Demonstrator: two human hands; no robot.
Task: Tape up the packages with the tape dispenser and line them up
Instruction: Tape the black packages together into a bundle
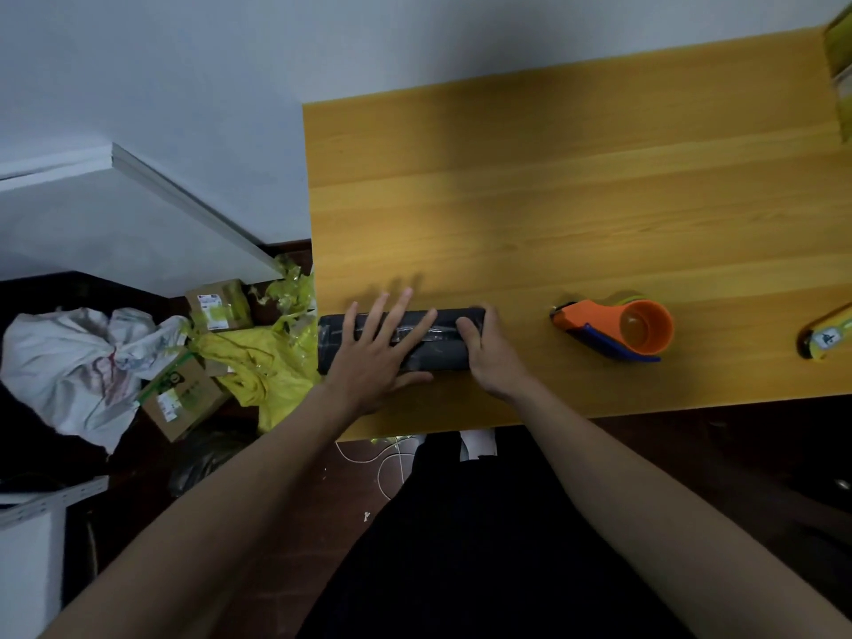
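Observation:
A long dark grey package (440, 350) lies on the wooden table (576, 200) near its front left corner, with shiny clear tape across its top. My left hand (380, 348) lies flat on it with fingers spread and straight. At the package's right end my right hand (484, 348) grips it, fingers curled over the end. The orange tape dispenser (618, 329) with a blue handle lies on the table to the right, apart from both hands.
A yellow-taped item (827, 336) sits at the table's right edge and a yellow-green box (841, 62) at the far right corner. On the floor to the left lie cardboard boxes (184, 394), yellow plastic (263, 362) and a white sack (78, 362).

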